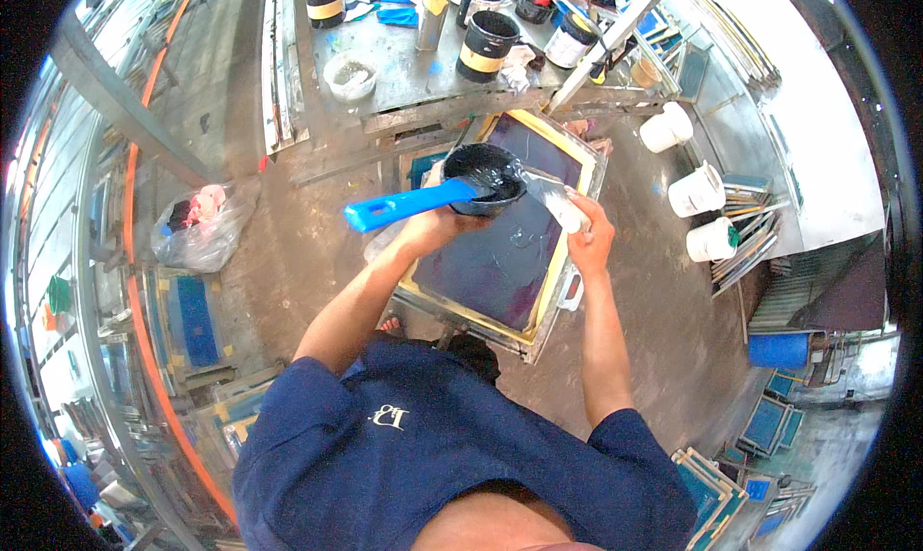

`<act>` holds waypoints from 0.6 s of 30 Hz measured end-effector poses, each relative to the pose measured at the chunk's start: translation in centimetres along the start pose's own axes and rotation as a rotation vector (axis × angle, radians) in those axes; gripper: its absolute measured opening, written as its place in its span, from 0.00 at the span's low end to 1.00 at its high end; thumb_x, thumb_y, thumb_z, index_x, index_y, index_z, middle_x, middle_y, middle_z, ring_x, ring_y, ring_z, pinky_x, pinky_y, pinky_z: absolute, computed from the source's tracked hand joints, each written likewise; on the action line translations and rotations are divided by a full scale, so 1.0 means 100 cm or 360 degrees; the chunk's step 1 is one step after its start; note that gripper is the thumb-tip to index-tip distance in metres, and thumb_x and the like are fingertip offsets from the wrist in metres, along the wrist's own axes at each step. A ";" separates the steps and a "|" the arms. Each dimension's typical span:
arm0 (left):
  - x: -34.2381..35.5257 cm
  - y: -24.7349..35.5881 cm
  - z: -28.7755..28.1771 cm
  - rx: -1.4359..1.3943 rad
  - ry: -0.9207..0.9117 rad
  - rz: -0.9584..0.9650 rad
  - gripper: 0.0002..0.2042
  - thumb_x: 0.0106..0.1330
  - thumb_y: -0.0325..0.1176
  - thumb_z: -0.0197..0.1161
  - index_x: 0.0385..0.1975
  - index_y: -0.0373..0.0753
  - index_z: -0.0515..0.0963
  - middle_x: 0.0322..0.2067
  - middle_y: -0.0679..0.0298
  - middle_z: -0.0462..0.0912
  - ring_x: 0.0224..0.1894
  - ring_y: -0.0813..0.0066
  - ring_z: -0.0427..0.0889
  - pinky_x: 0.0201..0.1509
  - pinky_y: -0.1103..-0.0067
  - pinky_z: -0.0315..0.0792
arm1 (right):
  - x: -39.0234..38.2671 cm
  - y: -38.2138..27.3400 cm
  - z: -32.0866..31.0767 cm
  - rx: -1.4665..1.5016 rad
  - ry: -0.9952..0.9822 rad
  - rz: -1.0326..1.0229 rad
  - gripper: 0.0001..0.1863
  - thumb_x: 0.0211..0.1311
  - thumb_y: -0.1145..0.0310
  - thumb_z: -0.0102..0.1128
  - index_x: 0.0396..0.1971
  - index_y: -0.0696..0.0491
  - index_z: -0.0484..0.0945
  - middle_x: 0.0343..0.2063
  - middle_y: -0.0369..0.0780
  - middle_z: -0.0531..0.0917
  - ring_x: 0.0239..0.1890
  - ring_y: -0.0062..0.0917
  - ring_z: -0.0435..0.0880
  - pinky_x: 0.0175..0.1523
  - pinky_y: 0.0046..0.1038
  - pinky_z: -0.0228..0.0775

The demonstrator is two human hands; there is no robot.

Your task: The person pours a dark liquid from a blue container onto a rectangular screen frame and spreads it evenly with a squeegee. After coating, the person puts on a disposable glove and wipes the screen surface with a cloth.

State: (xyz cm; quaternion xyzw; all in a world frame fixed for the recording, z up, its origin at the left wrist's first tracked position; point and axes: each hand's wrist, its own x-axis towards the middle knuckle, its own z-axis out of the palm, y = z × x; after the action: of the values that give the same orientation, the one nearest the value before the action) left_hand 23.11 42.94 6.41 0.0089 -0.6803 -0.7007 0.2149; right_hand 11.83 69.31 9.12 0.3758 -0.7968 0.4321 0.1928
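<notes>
My left hand [433, 232] grips a small black container [486, 204] of glossy dark ink. A flat tool with a blue handle [394, 209] rests in the container, sticking out to the left. My right hand [591, 226] holds a white-handled scraper [551, 197], its blade at the container's right rim. Below both hands lies a framed mesh screen [490, 282] with a dark purple surface and yellow border.
Ahead stands a metal table [404, 85] with buckets [488, 49], a tub [350, 75] and rags. White pails [694, 190] and stacked frames [745, 248] are at the right. A plastic bag [202, 243] and more frames [192, 320] sit at the left.
</notes>
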 end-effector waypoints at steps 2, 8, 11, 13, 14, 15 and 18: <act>0.000 0.007 -0.016 0.0188 -0.0021 -0.0008 0.48 0.38 0.28 0.82 0.62 0.37 0.60 0.56 0.56 0.72 0.60 0.63 0.71 0.65 0.70 0.66 | 0.001 0.016 0.003 -0.0064 -0.0008 0.0012 0.13 0.61 0.71 0.58 0.46 0.51 0.81 0.43 0.43 0.85 0.49 0.35 0.84 0.54 0.30 0.74; -0.028 0.023 -0.050 0.0529 -0.0109 -0.0109 0.38 0.42 0.32 0.81 0.56 0.37 0.69 0.51 0.56 0.79 0.54 0.62 0.77 0.62 0.69 0.69 | -0.013 0.038 0.040 -0.0588 -0.0701 0.0793 0.19 0.56 0.59 0.64 0.48 0.46 0.79 0.32 0.48 0.85 0.38 0.47 0.84 0.44 0.41 0.76; -0.044 0.036 -0.052 0.0493 -0.0132 -0.0342 0.32 0.44 0.31 0.80 0.53 0.37 0.73 0.47 0.57 0.82 0.51 0.64 0.80 0.59 0.69 0.72 | -0.037 0.059 0.062 -0.0778 -0.0776 0.0900 0.19 0.54 0.58 0.60 0.46 0.47 0.78 0.33 0.51 0.85 0.39 0.50 0.83 0.45 0.48 0.74; -0.057 0.029 -0.056 0.0346 -0.0086 -0.0390 0.32 0.45 0.30 0.79 0.52 0.37 0.73 0.47 0.58 0.82 0.50 0.65 0.80 0.57 0.69 0.73 | -0.052 0.068 0.077 -0.0831 -0.0727 0.0953 0.18 0.54 0.61 0.59 0.45 0.48 0.78 0.33 0.51 0.84 0.37 0.51 0.83 0.45 0.48 0.74; -0.065 0.018 -0.061 0.0358 -0.0087 -0.0430 0.31 0.45 0.28 0.79 0.52 0.38 0.72 0.46 0.59 0.82 0.49 0.68 0.80 0.54 0.70 0.75 | -0.059 0.071 0.085 -0.0903 -0.0713 0.0877 0.17 0.53 0.64 0.56 0.43 0.50 0.78 0.33 0.52 0.84 0.37 0.51 0.83 0.44 0.50 0.74; -0.071 0.011 -0.065 0.0347 -0.0049 -0.0436 0.31 0.45 0.28 0.79 0.52 0.37 0.72 0.46 0.59 0.82 0.49 0.68 0.80 0.54 0.70 0.75 | -0.066 0.074 0.090 -0.0903 -0.0693 0.0894 0.17 0.53 0.64 0.56 0.43 0.51 0.78 0.32 0.52 0.84 0.37 0.50 0.83 0.44 0.50 0.74; -0.093 0.001 -0.072 0.0360 0.0065 -0.0485 0.31 0.45 0.27 0.79 0.51 0.37 0.73 0.46 0.59 0.82 0.47 0.68 0.81 0.53 0.70 0.76 | -0.074 0.044 0.110 -0.0960 -0.0730 0.0984 0.17 0.53 0.65 0.57 0.44 0.52 0.77 0.31 0.50 0.83 0.38 0.47 0.83 0.43 0.49 0.74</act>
State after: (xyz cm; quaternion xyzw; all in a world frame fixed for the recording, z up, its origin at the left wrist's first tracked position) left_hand 33.82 39.00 3.34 0.1502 -0.7409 -0.6439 0.1178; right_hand 13.42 64.81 -3.98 0.1344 -0.9827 0.1251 -0.0248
